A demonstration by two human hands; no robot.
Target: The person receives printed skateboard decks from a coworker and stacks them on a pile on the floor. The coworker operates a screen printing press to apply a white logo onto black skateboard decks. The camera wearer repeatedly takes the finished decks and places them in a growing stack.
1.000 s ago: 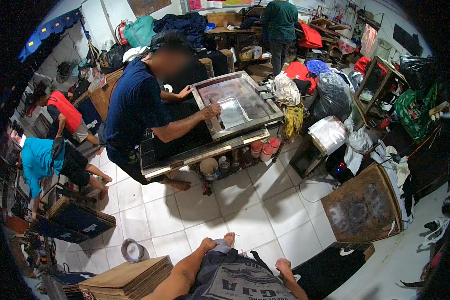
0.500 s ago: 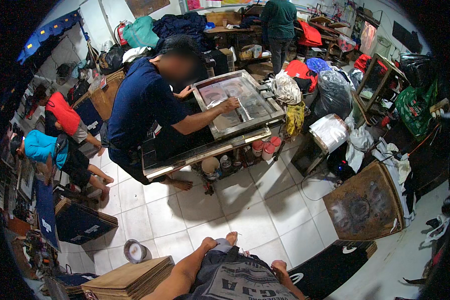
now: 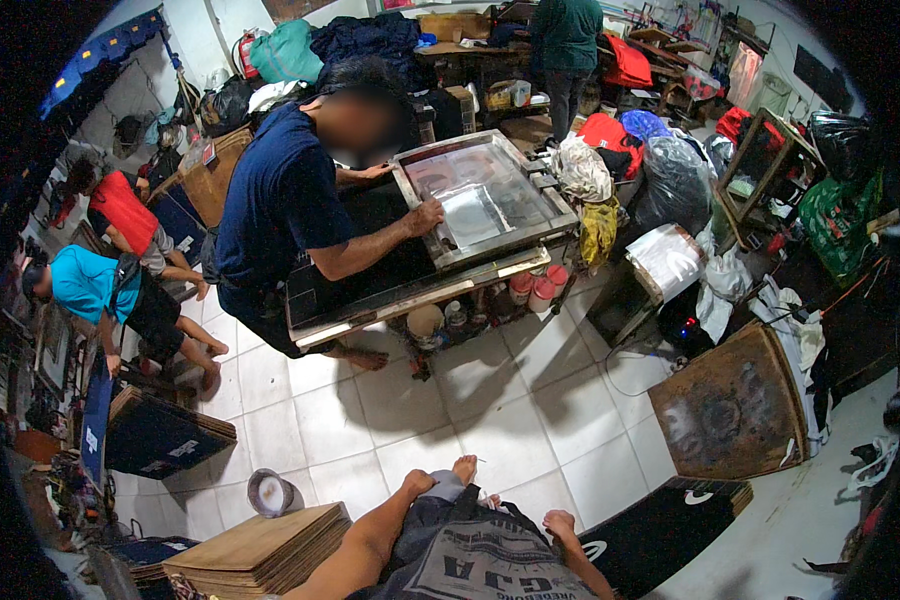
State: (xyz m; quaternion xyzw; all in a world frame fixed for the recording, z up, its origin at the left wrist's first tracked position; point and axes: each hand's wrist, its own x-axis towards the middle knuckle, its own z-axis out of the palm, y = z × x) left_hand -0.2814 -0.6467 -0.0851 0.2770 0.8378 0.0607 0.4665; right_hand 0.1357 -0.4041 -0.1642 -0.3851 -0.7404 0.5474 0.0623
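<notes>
My left hand (image 3: pixel 418 484) rests at the knee of my grey shorts (image 3: pixel 447 486); its fingers curve out of sight over the cloth. On the other side of my lap, my right hand (image 3: pixel 560 523) is curled closed, and nothing shows in it. A dark T-shirt (image 3: pixel 467 563) with a pale print covers my body between the forearms. Beyond my feet, a co-worker in a dark blue shirt (image 3: pixel 282 190) leans over a framed printing screen (image 3: pixel 505 255) on a bench. That person's hand (image 3: pixel 425 217) is on the screen, beside a white patch (image 3: pixel 470 212).
Stacked boards (image 3: pixel 260 550) and a bucket (image 3: pixel 270 493) stand to my left. A stained brown board (image 3: pixel 730 405) leans at right, near dark panels (image 3: pixel 650 540). Two people, in red (image 3: pixel 125 215) and turquoise (image 3: pixel 90 285), bend at far left. Another person (image 3: pixel 567 50) stands at the back.
The co-worker's hand has drawn back toward their body across the screen, and a larger white patch shows there. The person in turquoise has lowered an arm. My hands stay in place.
</notes>
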